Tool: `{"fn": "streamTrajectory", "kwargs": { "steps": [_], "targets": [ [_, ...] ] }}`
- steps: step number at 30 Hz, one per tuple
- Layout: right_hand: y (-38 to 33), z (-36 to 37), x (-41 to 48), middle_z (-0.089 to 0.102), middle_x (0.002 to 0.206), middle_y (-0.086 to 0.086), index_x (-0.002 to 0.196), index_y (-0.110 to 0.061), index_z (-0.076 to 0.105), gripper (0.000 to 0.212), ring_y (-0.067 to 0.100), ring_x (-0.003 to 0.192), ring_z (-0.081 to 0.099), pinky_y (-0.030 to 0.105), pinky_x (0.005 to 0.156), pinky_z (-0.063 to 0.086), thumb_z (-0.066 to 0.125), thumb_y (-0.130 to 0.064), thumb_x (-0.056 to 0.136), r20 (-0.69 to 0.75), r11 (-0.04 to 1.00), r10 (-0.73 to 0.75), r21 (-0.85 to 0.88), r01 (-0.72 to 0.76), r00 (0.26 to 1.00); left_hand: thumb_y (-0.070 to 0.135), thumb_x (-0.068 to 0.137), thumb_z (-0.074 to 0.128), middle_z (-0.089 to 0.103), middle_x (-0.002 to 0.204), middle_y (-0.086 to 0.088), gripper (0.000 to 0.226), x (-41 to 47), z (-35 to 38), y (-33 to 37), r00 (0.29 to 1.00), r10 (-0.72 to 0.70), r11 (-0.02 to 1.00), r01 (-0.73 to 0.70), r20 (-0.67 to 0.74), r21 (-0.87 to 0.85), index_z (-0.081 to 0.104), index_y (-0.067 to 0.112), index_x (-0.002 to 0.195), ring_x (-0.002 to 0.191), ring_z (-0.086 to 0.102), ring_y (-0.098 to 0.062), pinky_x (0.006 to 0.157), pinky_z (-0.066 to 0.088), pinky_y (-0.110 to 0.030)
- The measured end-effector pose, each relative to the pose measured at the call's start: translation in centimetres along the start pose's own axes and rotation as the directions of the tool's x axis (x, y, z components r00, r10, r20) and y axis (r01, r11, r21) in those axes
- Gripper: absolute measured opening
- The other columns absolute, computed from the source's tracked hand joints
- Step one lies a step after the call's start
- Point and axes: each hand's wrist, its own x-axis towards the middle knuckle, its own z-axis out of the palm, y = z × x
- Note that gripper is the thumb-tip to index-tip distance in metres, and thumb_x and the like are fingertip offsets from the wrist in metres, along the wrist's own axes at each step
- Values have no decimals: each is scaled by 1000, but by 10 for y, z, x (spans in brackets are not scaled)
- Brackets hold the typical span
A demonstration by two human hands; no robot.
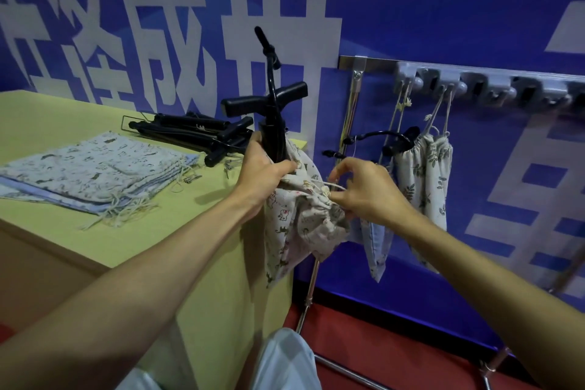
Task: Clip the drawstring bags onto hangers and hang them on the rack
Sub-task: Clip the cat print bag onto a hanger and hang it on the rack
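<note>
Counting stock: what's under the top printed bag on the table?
More flat bags, blue edges and drawstrings showing along the front. The top bag covers their prints and number.

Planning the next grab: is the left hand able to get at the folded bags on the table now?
Probably not yet: the left hand grips the hanger and bag. The folded bags lie uncovered close by, so only its load hinders it.

Both bare arms stretched forward, near each other. The left hand point(266, 172) grips the hanger point(273, 136) with fingers curled round it; the right hand point(364, 191) pinches the drawstring point(335, 186), fingers bent.
</note>
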Motion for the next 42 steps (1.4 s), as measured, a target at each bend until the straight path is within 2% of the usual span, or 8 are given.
{"fn": "streamTrajectory", "kwargs": {
  "steps": [5, 10, 16, 23, 32, 36, 37, 42],
  "targets": [
    [-3, 10, -1, 67, 84, 7, 113, -10, 66, 32, 19, 73, 58, 30, 65, 47, 66, -13, 81, -11, 986, -101, -132, 98, 995, -3, 79, 72, 61, 114, 1, 61, -2, 5, -6, 1000, -16, 999, 17, 9, -45, 39, 15, 127, 108, 59, -9, 95, 47, -27],
    [2, 16, 1, 67, 66, 16, 81, -3, 72, 15, 33, 66, 63, 34, 56, 45, 58, -4, 82, -68, 973, -188, -146, 177, 980, -1, 80, 73, 58, 128, -5, 64, -4, 6, -9, 998, -14, 998, 17, 62, -54, 37, 15, 131, 121, 55, -16, 104, 45, -36],
    [5, -2, 3, 62, 51, 4, 90, -18, 78, 18, 9, 40, 52, 13, 45, 38, 69, -33, 87, -145, 988, -136, 55, 146, 980, 5, 83, 72, 50, 133, 2, 69, -5, 5, -13, 996, 26, 993, -36, 89, 112, 31, 14, 138, 124, 46, -10, 103, 37, -25],
    [5, -5, 3, 74, 68, 4, 83, -21, 80, 9, 17, 57, 69, 32, 53, 56, 80, -27, 77, -118, 952, -58, 292, 91, 991, 4, 83, 72, 53, 133, -6, 68, -1, 8, -15, 995, -47, 991, 35, 91, 130, 32, 13, 137, 124, 51, -19, 106, 43, -37],
    [-25, -31, 15, 56, 59, 12, 78, 1, 63, 17, 11, 39, 51, 17, 36, 40, 62, -8, 92, 178, 750, 137, 624, -220, 974, 6, 69, 71, 60, 121, -15, 82, 1, 13, -14, 943, -321, 944, 312, 88, 102, 30, 1, 140, 107, 61, -29, 75, 54, -32],
    [-34, -42, 29, 47, 53, 7, 70, -2, 59, 21, 16, 45, 53, 24, 44, 46, 56, -5, 90, 260, 727, 234, 593, -346, 937, 13, 81, 61, 60, 68, -4, 7, -3, 21, -7, 872, -444, 892, 452, 204, 9, 57, 10, 78, 69, 55, -24, 59, 40, -26],
    [-34, -43, 32, 45, 52, 7, 69, -3, 58, 21, 17, 45, 52, 24, 44, 47, 55, -5, 90, 264, 708, 265, 599, -373, 927, 20, 88, 57, 57, 62, 0, 19, -3, 21, -6, 846, -459, 877, 481, 272, -16, 56, 15, 70, 64, 50, -21, 58, 37, -27],
    [-30, -49, 36, 42, 43, 2, 64, -9, 51, 25, 14, 41, 51, 22, 41, 46, 52, -8, 89, 261, 645, 343, 633, -428, 902, 43, 96, 49, 68, 91, -6, 38, -8, 6, 17, 811, -454, 874, 325, 369, 360, 65, 9, 100, 78, 66, -24, 75, 52, -34]
  ]
}}
